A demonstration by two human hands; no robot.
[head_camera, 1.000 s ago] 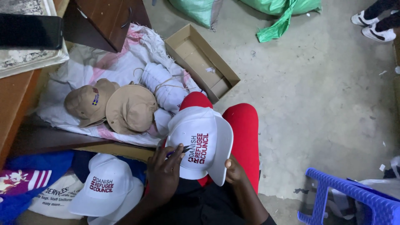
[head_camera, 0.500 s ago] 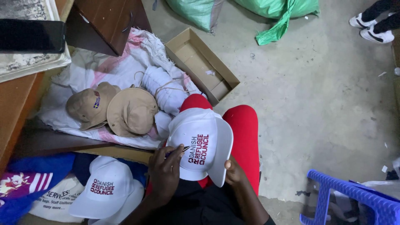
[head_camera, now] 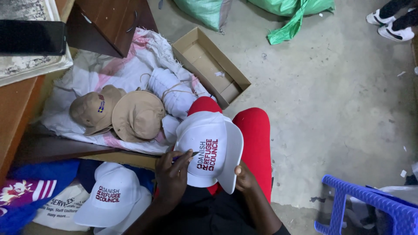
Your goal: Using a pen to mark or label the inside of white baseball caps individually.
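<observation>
I see my left hand (head_camera: pixel 172 176) with fingers curled on the near side of the white cap (head_camera: pixel 209 150), pinching what looks like a dark pen against its smooth domed crown, while my right hand (head_camera: pixel 244 177) clasps the stiff flat brim from beneath, thumb pressed on its edge; the cap rests on my red-clad lap at frame centre. At ten o'clock two soft tan hats (head_camera: pixel 119 114) lie on a crumpled woven sack, with a second white cap (head_camera: pixel 111 196) at seven o'clock. An open cardboard box (head_camera: pixel 211 65) sits at twelve o'clock, bare concrete floor (head_camera: pixel 331 109) opens toward two o'clock, and a blue plastic stool (head_camera: pixel 370 209) crowds five o'clock.
</observation>
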